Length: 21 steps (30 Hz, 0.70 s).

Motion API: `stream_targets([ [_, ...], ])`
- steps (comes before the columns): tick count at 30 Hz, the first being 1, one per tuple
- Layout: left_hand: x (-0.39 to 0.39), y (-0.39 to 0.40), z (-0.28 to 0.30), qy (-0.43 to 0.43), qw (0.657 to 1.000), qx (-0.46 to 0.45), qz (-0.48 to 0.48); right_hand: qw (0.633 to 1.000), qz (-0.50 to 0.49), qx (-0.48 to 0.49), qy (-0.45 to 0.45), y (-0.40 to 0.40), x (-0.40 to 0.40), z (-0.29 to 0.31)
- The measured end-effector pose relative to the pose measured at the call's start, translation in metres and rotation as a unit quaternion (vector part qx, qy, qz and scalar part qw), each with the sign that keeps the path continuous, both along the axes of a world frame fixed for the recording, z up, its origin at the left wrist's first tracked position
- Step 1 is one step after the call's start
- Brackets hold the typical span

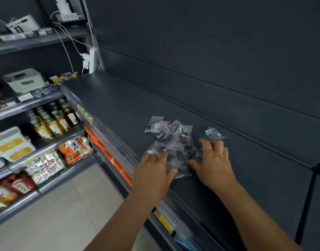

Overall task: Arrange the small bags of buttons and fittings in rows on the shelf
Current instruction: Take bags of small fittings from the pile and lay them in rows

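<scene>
a loose heap of small clear bags (171, 137) lies on the dark shelf (119, 105), near its front edge; the heap has no rows in it, the bags overlap and point every way, and the pile as a whole stretches from the front edge back toward the rear wall. one single bag (214, 133) sits just beside the heap on its right, crumpled, apart from the rest. the left hand (152, 171) rests on the near left of the pile, fingers spread fairly flat over the plastic, thumb tucked against the bags. the right hand (214, 159) is on the near right, fingers bent and splayed onto the bags; whether it grips any i cannot tell. the bags are glossy, crinkled film with dark bits inside and red strips. the shelf is matt, dark grey, with a clear plastic strip along its front. to the left, shelves hold bottles (52, 120), packets (76, 148) and a pale basket (24, 80).
</scene>
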<state>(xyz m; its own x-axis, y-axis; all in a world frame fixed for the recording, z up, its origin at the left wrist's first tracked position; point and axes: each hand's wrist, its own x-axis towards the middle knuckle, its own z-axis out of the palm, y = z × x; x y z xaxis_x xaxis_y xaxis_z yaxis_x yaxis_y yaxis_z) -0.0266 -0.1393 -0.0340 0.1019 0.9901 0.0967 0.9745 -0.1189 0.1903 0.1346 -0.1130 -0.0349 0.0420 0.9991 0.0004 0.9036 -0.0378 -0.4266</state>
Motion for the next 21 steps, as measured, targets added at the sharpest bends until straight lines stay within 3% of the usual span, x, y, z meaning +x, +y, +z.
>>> stream_targets([
  [5, 0.007, 0.013, -0.006, -0.118, 0.992, -0.036, -0.024, 0.998, -0.019, -0.015, 0.062, 0.013, 0.007, -0.006],
  [8, 0.007, 0.02, -0.009, -0.234, 0.971, -0.047, -0.03, 0.99, -0.05, 0.003, 0.131, 0.016, 0.01, -0.006],
  [13, 0.006, 0.032, -0.005, -0.342, 0.937, -0.041, -0.055, 0.965, -0.141, 0.045, 0.218, 0.01, 0.015, -0.002],
  [21, 0.004, 0.039, 0.003, -0.418, 0.899, -0.076, -0.107, 0.828, -0.243, 0.118, 0.492, -0.018, 0.008, 0.018],
])
